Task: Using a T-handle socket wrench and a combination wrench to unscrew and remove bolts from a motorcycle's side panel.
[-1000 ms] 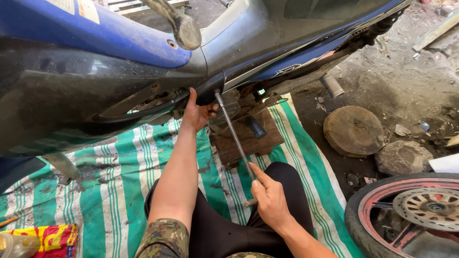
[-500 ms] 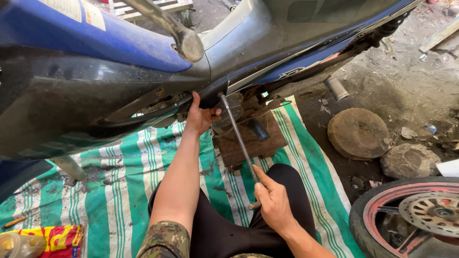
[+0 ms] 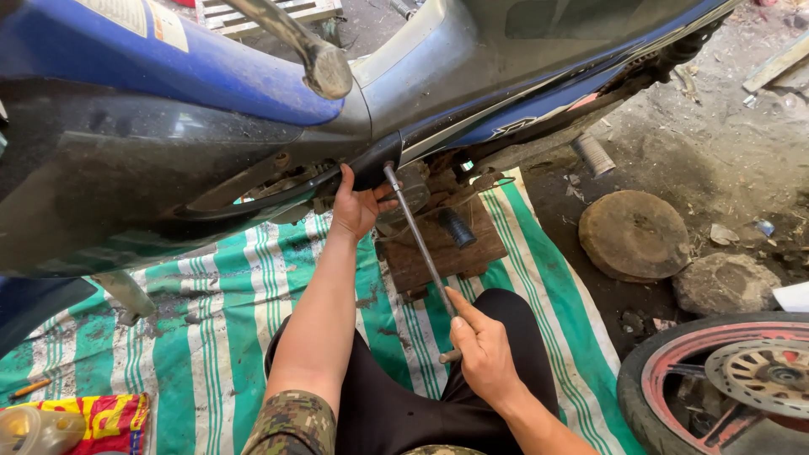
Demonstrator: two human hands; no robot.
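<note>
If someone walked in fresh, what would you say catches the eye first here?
The blue motorcycle body fills the top of the view, over a green-and-white striped mat. Beneath it, the right hand holds a long metal T-handle wrench angled up toward the engine, while the left hand reaches up under the fairing. A detached wheel with a red rim lies at lower right.

Glossy blue plastic fairing (image 3: 194, 76), dusty; dull grey metal wrench shaft (image 3: 419, 240); striped woven cloth mat (image 3: 211, 337); rough wood block (image 3: 447, 248).
</note>
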